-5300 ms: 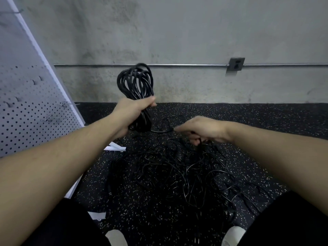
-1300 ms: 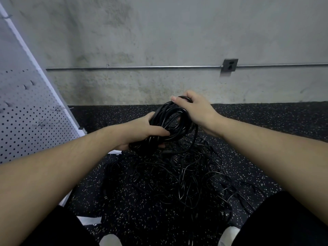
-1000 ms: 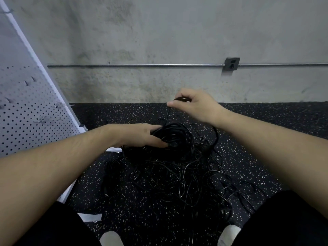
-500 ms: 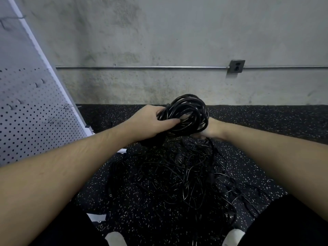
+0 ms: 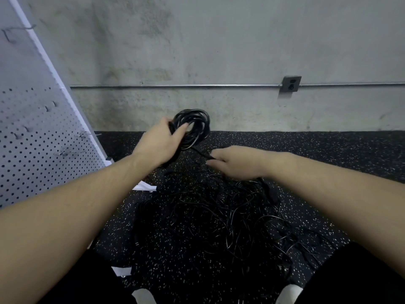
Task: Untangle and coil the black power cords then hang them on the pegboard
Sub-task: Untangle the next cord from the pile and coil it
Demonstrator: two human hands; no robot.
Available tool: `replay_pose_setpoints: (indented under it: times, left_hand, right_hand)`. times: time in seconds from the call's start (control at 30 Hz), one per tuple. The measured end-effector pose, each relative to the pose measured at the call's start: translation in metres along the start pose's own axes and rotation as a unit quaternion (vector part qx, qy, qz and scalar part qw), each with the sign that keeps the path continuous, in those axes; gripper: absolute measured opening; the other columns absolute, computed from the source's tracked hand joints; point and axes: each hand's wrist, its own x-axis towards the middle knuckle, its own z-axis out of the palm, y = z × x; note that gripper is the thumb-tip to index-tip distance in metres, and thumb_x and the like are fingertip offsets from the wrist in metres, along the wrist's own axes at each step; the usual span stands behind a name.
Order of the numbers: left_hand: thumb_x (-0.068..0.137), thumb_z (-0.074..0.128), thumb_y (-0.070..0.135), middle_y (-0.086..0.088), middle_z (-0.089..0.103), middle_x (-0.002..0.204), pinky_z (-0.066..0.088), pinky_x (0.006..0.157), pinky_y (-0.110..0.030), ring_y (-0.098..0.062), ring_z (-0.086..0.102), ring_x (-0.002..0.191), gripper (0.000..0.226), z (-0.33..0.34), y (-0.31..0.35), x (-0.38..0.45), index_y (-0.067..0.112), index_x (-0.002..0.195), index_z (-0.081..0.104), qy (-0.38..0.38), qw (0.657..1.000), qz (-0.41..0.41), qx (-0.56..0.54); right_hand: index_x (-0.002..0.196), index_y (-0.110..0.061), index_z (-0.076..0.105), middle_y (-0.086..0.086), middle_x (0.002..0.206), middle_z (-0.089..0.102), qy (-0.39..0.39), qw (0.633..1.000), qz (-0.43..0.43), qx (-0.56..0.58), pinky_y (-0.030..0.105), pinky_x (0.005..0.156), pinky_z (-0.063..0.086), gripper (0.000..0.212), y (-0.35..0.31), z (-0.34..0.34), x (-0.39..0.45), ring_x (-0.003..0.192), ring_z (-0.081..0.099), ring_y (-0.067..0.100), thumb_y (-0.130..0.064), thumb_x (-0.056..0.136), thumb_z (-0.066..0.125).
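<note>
Left hand (image 5: 157, 143) grips coiled black cord (image 5: 192, 126) by its near-left side, fingers curled through the loop, coil raised above the floor in front of the wall base. Right hand (image 5: 236, 161) pinches a loose strand (image 5: 200, 153) running from the coil, fingers partly curled, palm down. Tangled cord pile (image 5: 219, 216) lies on speckled black floor (image 5: 328, 154) below both hands, mid-floor toward the near edge. White pegboard (image 5: 32, 139) with hooks leans at floor's left edge. Outlet box (image 5: 291, 84) on wall conduit, far right.
</note>
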Motion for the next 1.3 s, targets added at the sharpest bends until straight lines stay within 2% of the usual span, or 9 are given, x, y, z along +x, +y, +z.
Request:
replay_pose_setpoints:
  times: [0.17,0.27,0.53,0.7,0.87,1.0,1.07,1.17,1.3]
  left_hand:
    - [0.103,0.032,0.063,-0.015,0.062,0.092,0.039,0.076,-0.039,-0.041,0.063,0.099,0.050,-0.003,-0.025,0.000,0.015,0.101,0.049,0.002,0.997,-0.017,0.081]
    - [0.110,0.024,0.048,-0.025,0.068,0.106,0.045,0.084,-0.043,-0.044,0.063,0.103,0.050,-0.004,-0.010,-0.003,0.012,0.109,0.060,-0.033,0.986,0.048,0.155]
    - [0.109,0.025,0.033,-0.009,0.062,0.076,0.041,0.070,-0.037,-0.032,0.057,0.077,0.048,0.010,0.008,-0.016,0.012,0.073,0.050,-0.194,0.962,0.165,0.102]
    - [0.092,0.038,0.078,0.009,0.058,0.058,0.039,0.061,-0.019,-0.005,0.053,0.059,0.065,0.007,0.012,-0.020,0.023,0.064,0.059,-0.259,0.944,0.203,0.008]
    - [0.078,0.056,0.072,0.002,0.060,0.062,0.042,0.059,-0.027,-0.012,0.055,0.059,0.058,0.017,0.014,-0.025,0.014,0.073,0.064,-0.228,0.937,0.260,-0.054]
    - [0.081,0.053,0.060,0.013,0.051,0.055,0.036,0.053,-0.022,-0.005,0.048,0.054,0.042,0.018,0.014,-0.028,0.022,0.065,0.055,-0.176,0.939,0.242,-0.172]
    - [0.085,0.058,0.052,0.016,0.049,0.053,0.036,0.053,-0.017,-0.002,0.046,0.052,0.038,0.017,0.015,-0.027,0.019,0.067,0.054,-0.144,0.935,0.218,-0.241]
    - [0.097,0.066,0.025,0.014,0.047,0.045,0.034,0.046,-0.011,0.001,0.043,0.041,0.026,0.019,0.022,-0.027,0.016,0.082,0.048,-0.065,0.942,0.144,-0.295]
    - [0.097,0.066,0.025,0.012,0.056,0.048,0.038,0.044,-0.016,0.000,0.047,0.039,0.032,0.021,0.014,-0.021,0.024,0.120,0.043,0.001,0.955,0.065,-0.289]
  right_hand:
    - [0.095,-0.026,0.053,-0.016,0.075,0.055,0.136,0.987,-0.085,-0.035,0.033,0.067,0.039,0.028,-0.004,-0.010,-0.002,0.069,0.051,0.007,-0.047,0.107,0.039]
    - [0.097,-0.029,0.061,-0.014,0.081,0.064,0.209,0.971,-0.117,-0.012,0.034,0.072,0.050,0.035,-0.002,-0.011,0.002,0.076,0.059,0.012,-0.054,0.103,0.037]
    - [0.093,-0.046,0.071,-0.029,0.093,0.070,0.230,0.958,-0.073,0.153,0.018,0.088,0.048,0.012,0.027,-0.021,0.010,0.092,0.063,-0.006,-0.051,0.095,0.061]
    - [0.086,-0.028,0.077,-0.003,0.093,0.076,0.213,0.942,-0.054,0.255,0.028,0.085,0.049,0.017,0.034,-0.016,0.014,0.085,0.066,0.007,-0.043,0.089,0.070]
    - [0.086,-0.007,0.074,0.013,0.084,0.071,0.127,0.935,0.038,0.329,0.035,0.078,0.049,0.053,0.045,0.001,0.007,0.077,0.059,0.015,-0.059,0.079,0.065]
    - [0.098,0.015,0.067,0.034,0.096,0.066,0.077,0.935,0.068,0.341,0.057,0.091,0.052,0.018,0.056,0.012,0.002,0.083,0.056,0.029,-0.003,0.097,0.061]
    - [0.089,0.015,0.066,0.029,0.077,0.058,0.080,0.916,0.080,0.386,0.049,0.070,0.050,0.023,0.054,0.016,0.002,0.073,0.048,0.029,0.004,0.099,0.049]
    - [0.077,-0.016,0.071,0.002,0.057,0.047,0.040,0.894,0.061,0.442,0.026,0.047,0.032,0.038,0.042,0.020,0.006,0.048,0.036,0.017,-0.020,0.106,0.047]
    - [0.091,-0.015,0.071,-0.002,0.056,0.044,0.007,0.924,0.064,0.376,0.024,0.043,0.031,0.043,0.022,0.022,0.011,0.045,0.036,0.017,-0.048,0.105,0.046]
